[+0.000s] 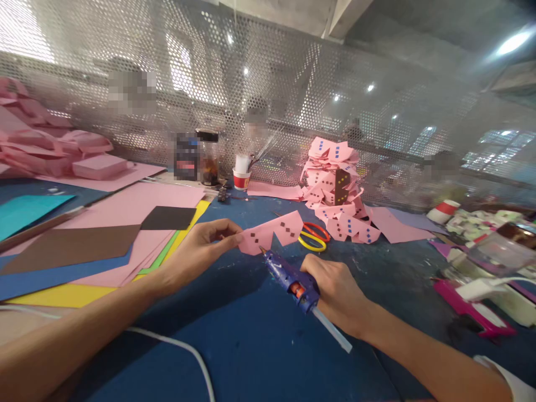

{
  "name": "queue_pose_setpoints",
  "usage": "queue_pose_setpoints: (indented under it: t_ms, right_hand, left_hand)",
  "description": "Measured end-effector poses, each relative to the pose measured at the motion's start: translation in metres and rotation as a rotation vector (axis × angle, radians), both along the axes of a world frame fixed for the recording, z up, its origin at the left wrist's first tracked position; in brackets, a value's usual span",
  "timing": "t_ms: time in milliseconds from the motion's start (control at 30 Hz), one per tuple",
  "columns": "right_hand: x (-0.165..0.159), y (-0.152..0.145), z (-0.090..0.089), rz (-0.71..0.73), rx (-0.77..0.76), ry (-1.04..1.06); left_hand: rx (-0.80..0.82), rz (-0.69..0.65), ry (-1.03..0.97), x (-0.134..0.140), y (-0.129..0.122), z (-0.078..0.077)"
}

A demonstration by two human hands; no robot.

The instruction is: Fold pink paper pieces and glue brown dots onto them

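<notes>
My left hand [209, 245] pinches the left end of a pink paper cutout [288, 230], which has a notch in its lower edge and small dark squares on both halves. In my right hand [335, 285] is a blue hot glue gun [288, 276], with a clear glue stick [333, 330] jutting from its back end. The gun's nozzle tip is at the lower edge of the cutout's left half; whether it touches, I cannot tell. Just behind the cutout lie scissors [313, 243] with red and yellow handles.
A heap of pink cutouts [335, 173] stands at the back. Coloured sheets [79, 245] and folded pink pieces [42, 139] fill the left. A paper cup [242, 180] and a jar [209, 162] stand by the perforated screen [268, 100]. A white cable [176, 341] crosses the front; a pink-and-white tool [473, 307] lies right.
</notes>
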State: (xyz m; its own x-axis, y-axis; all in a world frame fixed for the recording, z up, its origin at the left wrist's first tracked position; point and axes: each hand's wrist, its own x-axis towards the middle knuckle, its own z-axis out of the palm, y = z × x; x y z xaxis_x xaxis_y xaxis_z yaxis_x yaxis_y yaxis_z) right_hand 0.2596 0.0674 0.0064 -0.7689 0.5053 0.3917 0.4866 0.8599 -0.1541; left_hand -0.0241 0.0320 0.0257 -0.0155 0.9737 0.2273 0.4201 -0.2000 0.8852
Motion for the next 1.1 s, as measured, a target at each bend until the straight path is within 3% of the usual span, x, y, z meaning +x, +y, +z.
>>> queue_pose_setpoints:
  t_ms: [933,1100]
  right_hand:
    - [-0.0013,0.0005,-0.0005,-0.025,0.0,0.008]
    - [-0.001,0.0014,0.0006,-0.054,-0.103,0.103]
  left_hand:
    - [-0.021,0.014,-0.029,-0.0003,0.0004,-0.0002]
    - [-0.059,0.03,-0.088,0.0016,-0.0007,0.0036]
